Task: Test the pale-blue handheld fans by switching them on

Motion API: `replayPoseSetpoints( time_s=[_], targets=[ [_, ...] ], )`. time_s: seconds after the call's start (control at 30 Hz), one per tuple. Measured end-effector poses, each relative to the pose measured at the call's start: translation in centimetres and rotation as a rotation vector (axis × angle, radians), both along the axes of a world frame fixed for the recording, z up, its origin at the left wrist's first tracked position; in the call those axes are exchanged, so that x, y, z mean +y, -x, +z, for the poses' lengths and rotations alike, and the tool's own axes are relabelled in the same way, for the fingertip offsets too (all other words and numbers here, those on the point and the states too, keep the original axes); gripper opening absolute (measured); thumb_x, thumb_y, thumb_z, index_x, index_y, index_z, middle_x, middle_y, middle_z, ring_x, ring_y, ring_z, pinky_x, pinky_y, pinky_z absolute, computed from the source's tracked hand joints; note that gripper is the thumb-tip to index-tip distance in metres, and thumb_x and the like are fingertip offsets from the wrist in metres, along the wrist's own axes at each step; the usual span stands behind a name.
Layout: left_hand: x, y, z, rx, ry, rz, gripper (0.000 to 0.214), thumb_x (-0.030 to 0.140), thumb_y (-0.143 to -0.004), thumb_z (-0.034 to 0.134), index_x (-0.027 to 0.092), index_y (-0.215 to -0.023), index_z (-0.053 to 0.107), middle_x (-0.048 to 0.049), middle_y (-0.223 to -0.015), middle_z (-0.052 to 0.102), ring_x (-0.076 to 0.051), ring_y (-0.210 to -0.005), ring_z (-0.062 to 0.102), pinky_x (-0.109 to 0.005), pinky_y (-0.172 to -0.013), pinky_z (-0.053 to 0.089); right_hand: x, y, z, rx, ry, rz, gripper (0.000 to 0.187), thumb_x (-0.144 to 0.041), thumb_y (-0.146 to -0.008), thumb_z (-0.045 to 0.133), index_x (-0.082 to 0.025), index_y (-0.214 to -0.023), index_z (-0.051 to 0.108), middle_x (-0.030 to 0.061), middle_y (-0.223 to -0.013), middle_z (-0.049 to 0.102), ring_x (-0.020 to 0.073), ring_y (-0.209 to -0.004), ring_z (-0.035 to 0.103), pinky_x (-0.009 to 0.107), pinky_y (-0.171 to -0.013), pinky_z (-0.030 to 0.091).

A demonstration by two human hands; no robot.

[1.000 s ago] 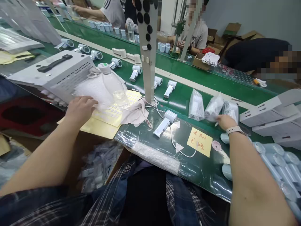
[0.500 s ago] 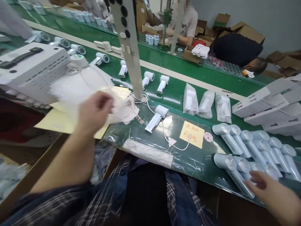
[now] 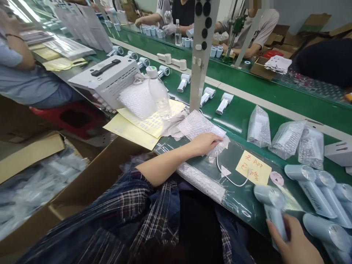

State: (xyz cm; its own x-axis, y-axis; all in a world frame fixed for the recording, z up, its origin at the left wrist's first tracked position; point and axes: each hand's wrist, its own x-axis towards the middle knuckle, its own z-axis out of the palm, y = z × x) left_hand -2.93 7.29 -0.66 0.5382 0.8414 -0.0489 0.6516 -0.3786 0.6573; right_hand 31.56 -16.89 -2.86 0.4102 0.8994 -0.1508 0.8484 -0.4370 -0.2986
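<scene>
My left hand (image 3: 205, 142) lies on a sheet of bubble wrap (image 3: 196, 126) spread on the green bench, fingers curled down over its near edge. The wrap covers the spot where a white hand-held device lay. My right hand (image 3: 294, 244) is at the lower right, fingers wrapped round the handle of a pale blue hand-held fan (image 3: 271, 207). More pale blue fans (image 3: 312, 190) lie in a row beside it. A white cable (image 3: 232, 179) runs from under the wrap toward a yellow note (image 3: 253, 167).
Three bubble-wrapped packs (image 3: 258, 126) lie on the conveyor belt (image 3: 242, 106). A water bottle (image 3: 158, 93), yellow sticker sheets (image 3: 129, 130), a white metal box (image 3: 106, 79) and an upright post (image 3: 199, 55) stand left. An open carton (image 3: 41, 190) sits below. Other people work across and at left.
My left hand carried the bubble wrap from the left and laid it over the white device. My right hand dropped from the wrapped packs to the blue fans and gripped one.
</scene>
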Motion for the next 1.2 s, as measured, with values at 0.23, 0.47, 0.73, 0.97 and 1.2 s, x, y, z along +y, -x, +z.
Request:
replayPoseSetpoints(
  time_s=[0.23,0.47,0.73,0.97,1.2],
  targets=[
    [1.3,0.9,-0.9,-0.434,0.279,0.106,0.038,0.013,-0.097,0.058,0.020,-0.131,0.074,-0.0054,-0.107,0.079,-0.018,-0.094,0.071,-0.030,-0.088,0.054,11.1,13.9,0.8,0.306,-0.415,0.290,0.065,-0.072,-0.099,0.048,-0.020,-0.135,0.060,0.0160,-0.120,0.075,0.0297,-0.097,0.073,0.041,-0.082,0.057],
    [1.5,3.4,0.6,-0.583,0.316,0.245,0.050,0.013,-0.102,0.045,0.015,-0.152,0.051,0.0053,-0.072,0.049,-0.010,-0.058,0.043,-0.023,-0.057,0.038,16.1,16.3,-0.9,-0.147,-0.486,0.568,0.063,-0.062,-0.110,0.030,-0.017,-0.135,0.065,0.0106,-0.090,0.064,0.0266,-0.076,0.059,0.036,-0.062,0.042],
    [-2.6,4.0,6.3,0.062,-0.432,-0.001,0.061,0.011,-0.105,0.042,0.025,-0.165,0.038,-0.0052,-0.109,0.071,-0.019,-0.099,0.065,-0.031,-0.084,0.050,15.0,16.9,5.8,-0.551,-0.650,0.804,0.044,-0.045,-0.112,0.041,-0.014,-0.115,0.072,0.0066,-0.079,0.053,0.0243,-0.075,0.050,0.033,-0.064,0.036],
    [-3.5,3.3,9.6,0.210,-0.436,-0.260,0.065,0.006,-0.104,0.039,0.021,-0.167,0.034,-0.0061,-0.105,0.073,-0.019,-0.092,0.065,-0.031,-0.067,0.042,15.2,16.5,6.8,-0.160,-0.514,0.802,0.056,-0.060,-0.107,0.040,-0.019,-0.091,0.073,0.0086,-0.074,0.059,0.0256,-0.070,0.054,0.036,-0.062,0.038],
    [-6.2,4.4,12.4,-0.403,-0.195,-0.248,0.055,0.018,-0.108,0.038,0.023,-0.162,0.037,-0.0035,-0.098,0.072,-0.016,-0.083,0.064,-0.028,-0.072,0.049,12.4,16.3,8.6,0.963,-0.218,0.576,0.065,-0.075,-0.094,0.056,-0.021,-0.128,0.069,0.0048,-0.075,0.070,0.0225,-0.057,0.058,0.034,-0.050,0.047]
  ],
)
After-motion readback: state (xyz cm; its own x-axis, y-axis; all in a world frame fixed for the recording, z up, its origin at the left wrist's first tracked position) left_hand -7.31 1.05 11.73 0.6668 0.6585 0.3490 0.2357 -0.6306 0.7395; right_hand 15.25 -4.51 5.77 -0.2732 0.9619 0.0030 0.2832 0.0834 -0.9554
